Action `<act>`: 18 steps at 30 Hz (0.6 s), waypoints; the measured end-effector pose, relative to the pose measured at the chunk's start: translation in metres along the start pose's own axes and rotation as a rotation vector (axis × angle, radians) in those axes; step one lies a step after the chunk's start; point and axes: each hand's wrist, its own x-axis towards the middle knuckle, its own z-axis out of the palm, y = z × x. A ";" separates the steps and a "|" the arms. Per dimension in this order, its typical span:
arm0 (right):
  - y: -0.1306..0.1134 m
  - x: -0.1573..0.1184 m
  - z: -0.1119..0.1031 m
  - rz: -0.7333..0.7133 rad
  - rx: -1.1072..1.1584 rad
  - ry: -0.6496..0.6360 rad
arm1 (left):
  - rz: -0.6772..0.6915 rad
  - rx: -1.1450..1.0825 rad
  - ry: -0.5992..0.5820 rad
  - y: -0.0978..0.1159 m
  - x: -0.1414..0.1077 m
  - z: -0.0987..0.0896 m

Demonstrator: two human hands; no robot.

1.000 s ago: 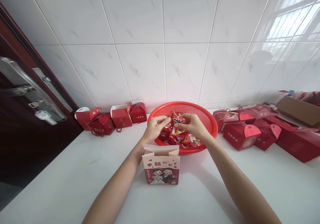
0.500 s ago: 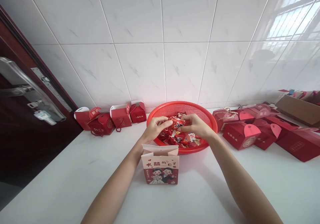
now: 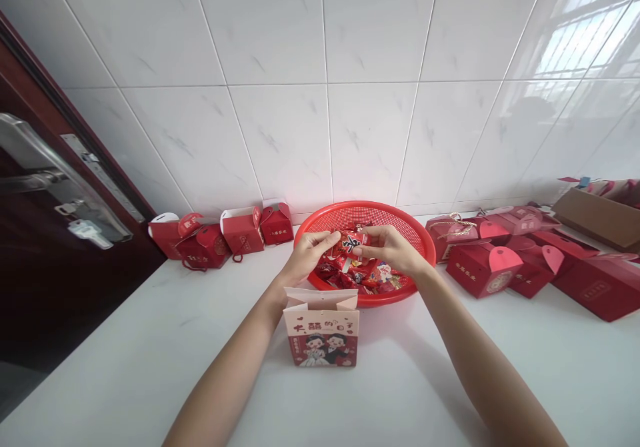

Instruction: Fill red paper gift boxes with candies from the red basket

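Over a red plastic basket (image 3: 427,250), both hands pinch one red candy packet (image 3: 353,242) with dark lettering. My left hand (image 3: 313,255) is closed on the packet's left end, thumb on top. On the right end, my right hand (image 3: 393,250) grips with thumb and fingers. Many wrapped candies (image 3: 357,277), mostly red, lie in the basket below. In front of it stands an upright gift box (image 3: 324,340), pink and red with a cartoon bridal couple, its top flaps raised. The inside of that box is mostly hidden from this angle.
Several red gift boxes (image 3: 243,230) stand along the wall at the left. More red boxes (image 3: 483,270) are grouped right of the basket, beside a brown carton (image 3: 600,217). A door handle with keys (image 3: 90,230) is at the far left. White tiles (image 3: 373,134) back the table.
The packet has been turned or straightened between the fingers, so its dark lettering now faces me more fully. Both hands stay over the basket, and the gift box has not moved.
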 end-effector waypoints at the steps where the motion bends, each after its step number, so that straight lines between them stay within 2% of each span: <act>1: 0.001 0.000 0.000 0.002 0.000 0.007 | 0.015 0.020 0.018 0.000 0.000 0.000; 4: 0.002 0.000 -0.002 0.009 -0.022 -0.004 | 0.044 0.062 0.059 -0.002 0.001 0.001; 6: 0.003 -0.001 -0.004 0.038 -0.112 -0.081 | 0.059 0.055 0.129 -0.003 0.002 0.003; 10: 0.004 -0.004 -0.005 0.227 -0.559 -0.291 | 0.071 -0.008 0.309 -0.005 0.006 0.006; 12: 0.004 -0.006 -0.004 0.303 -0.740 -0.414 | 0.061 -0.003 0.315 -0.007 0.006 0.006; 14: 0.003 -0.007 -0.001 0.323 -0.816 -0.499 | 0.058 0.021 0.296 -0.008 0.006 0.005; 18: 0.000 -0.007 0.004 0.380 -0.911 -0.515 | 0.062 0.042 0.277 -0.009 0.006 0.004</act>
